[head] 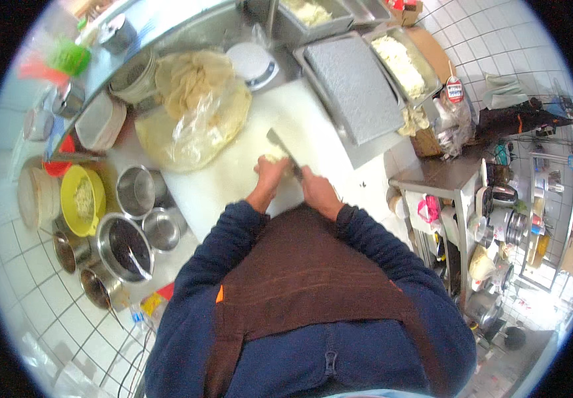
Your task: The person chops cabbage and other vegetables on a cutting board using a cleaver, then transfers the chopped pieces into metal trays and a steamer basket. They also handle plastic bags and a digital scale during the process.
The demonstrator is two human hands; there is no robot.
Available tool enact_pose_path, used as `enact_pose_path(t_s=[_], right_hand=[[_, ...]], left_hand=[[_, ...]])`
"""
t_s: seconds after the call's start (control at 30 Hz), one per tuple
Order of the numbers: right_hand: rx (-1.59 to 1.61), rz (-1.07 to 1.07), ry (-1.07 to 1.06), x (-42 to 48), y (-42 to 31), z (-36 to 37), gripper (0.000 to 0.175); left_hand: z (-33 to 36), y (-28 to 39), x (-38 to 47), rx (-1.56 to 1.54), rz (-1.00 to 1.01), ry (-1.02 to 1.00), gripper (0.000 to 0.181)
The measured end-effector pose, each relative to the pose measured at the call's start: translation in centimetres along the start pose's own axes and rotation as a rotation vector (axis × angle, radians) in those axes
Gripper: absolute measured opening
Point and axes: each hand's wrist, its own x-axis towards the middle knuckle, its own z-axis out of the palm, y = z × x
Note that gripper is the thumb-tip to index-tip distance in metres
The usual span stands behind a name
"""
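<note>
My right hand (pixel 320 191) grips the handle of a kitchen knife (pixel 282 145). Its broad blade points away from me and to the left, over a white cutting board (pixel 316 107). On the left of the blade, my left hand (pixel 270 175) holds a small heap of pale food (pixel 274 150) against the board; I cannot tell whether it is dough or something shredded. The fingers hide part of the heap. Beyond my left hand, a stack of thin round flatbreads (pixel 152 144) overlaps the board, with a clear plastic bag (pixel 194 127) on top.
A digital kitchen scale (pixel 251 63) stands behind the board. To the right are a grey metal tray (pixel 353 89) and a steel pan of pale food (pixel 399 67). On the left stand a yellow colander (pixel 70 219), a steel bowl of dark contents (pixel 126 244) and several steel pots (pixel 137 191).
</note>
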Motion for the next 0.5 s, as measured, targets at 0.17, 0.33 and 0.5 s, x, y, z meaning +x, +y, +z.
enact_pose_path(t_s=[0.17,0.33,0.5], right_hand=[[0.155,0.022,-0.082,1.1,-0.3,-3.4,0.025],[0.163,-0.001,-0.047,4.2,-0.4,-10.8,0.021],[0.231,-0.087,0.119,10.2,1.7,-19.9,0.028]], left_hand=[[0.5,2.4,-0.2,-0.185,-0.016,-0.007,0.062],[2.9,10.4,-1.8,-0.351,0.167,-0.116,0.057],[7.5,22.6,-0.5,-0.308,0.37,-0.141,0.065]])
